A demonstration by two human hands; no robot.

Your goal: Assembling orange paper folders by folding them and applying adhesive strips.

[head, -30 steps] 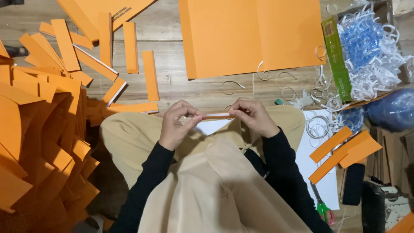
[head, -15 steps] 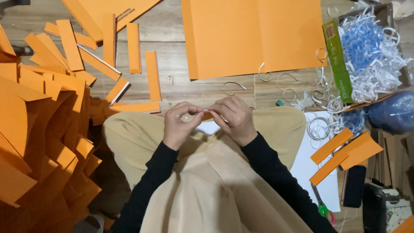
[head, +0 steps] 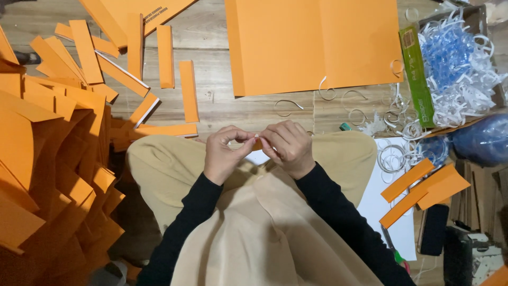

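**Small orange strip pinched between both hands over the lap**

A short orange strip is held above the knees, just in front of a white sheet. It is pinched at one end by the left hand and at the other by the right hand, fingers closed tightly, so little of it is seen. For a clean result, the edges are best kept aligned and pressure applied evenly by both thumbs. Cut strips lie on the floor beyond; a large orange sheet lies further off.
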